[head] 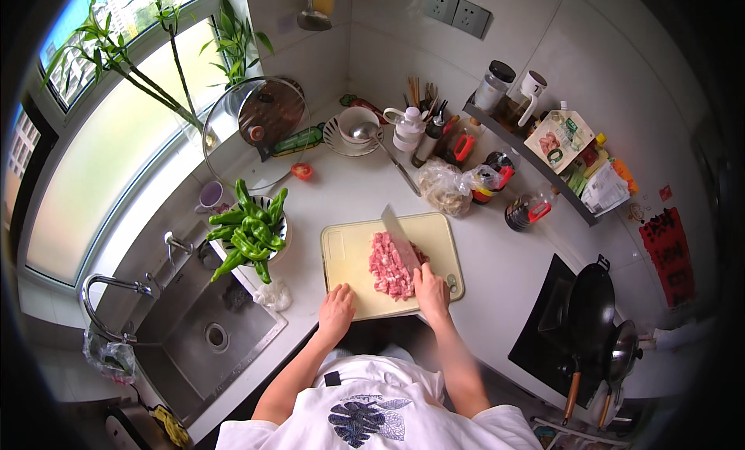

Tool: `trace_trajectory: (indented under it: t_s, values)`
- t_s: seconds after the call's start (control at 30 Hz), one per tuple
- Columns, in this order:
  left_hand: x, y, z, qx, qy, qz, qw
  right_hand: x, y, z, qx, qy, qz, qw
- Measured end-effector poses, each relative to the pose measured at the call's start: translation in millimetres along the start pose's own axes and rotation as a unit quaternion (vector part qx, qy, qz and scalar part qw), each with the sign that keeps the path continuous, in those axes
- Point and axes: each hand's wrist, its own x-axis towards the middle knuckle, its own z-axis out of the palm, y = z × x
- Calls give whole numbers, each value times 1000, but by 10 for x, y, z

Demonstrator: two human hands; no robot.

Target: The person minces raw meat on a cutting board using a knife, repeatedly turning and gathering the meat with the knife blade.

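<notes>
A cream plastic cutting board (343, 263) lies at the counter's front edge, with a heap of chopped raw meat (387, 266) on it. My right hand (431, 287) grips a kitchen knife (400, 231), whose wide blade lies across the right part of the meat; its handle is mostly hidden in the hand. My left hand (338, 307) rests on the board's lower left edge, holding nothing, a little apart from the meat. To the left, a bowl heaped with green peppers (253, 237) stands near the sink. A cut tomato piece (301, 171) lies farther back.
A steel sink (192, 310) is at left, a glass lid (218, 164) behind the peppers. Beyond the board are a ladle (401, 169), a knotted plastic bag (447, 188) and sauce bottles (527, 210). A black wok (591, 304) sits on the hob (532, 333) at right.
</notes>
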Motion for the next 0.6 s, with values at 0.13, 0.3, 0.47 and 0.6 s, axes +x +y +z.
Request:
trace_trajectory:
  t_s: [0.13, 0.3, 0.47, 0.6]
  values:
    - [18, 62, -13, -6, 9, 4, 1000, -102, 196, 200, 19, 46, 56, 997]
    - [8, 9, 18, -8, -17, -5, 1000, 25, 308, 54, -33, -31, 34, 998]
    - [30, 44, -12, -7, -8, 9, 1000, -135, 321, 88, 51, 150, -11, 987]
    - [-3, 20, 13, -6, -14, 0, 1000, -184, 428, 164, -71, 11, 20, 997]
